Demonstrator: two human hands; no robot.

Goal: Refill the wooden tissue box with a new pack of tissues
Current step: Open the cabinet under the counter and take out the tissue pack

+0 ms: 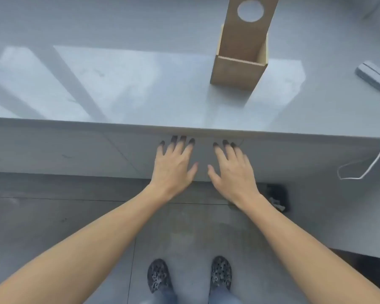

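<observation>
A wooden tissue box (239, 71) stands on the grey counter (140, 84), right of centre. Its lid (249, 29), with a round hole near the top, sticks up out of the box, which shows an open gap at the front. No tissue pack is in view. My left hand (173, 165) and my right hand (233, 170) reach side by side below the counter's front edge, palms down, fingers spread. Their fingertips are in shadow under the overhang. Neither hand holds anything.
A small white device (374, 76) lies on the counter at the far right, with a white cable (369, 165) hanging over the edge. A dark bin (276, 197) stands on the floor by my right wrist. My feet in patterned shoes (158, 275) stand on grey tiles.
</observation>
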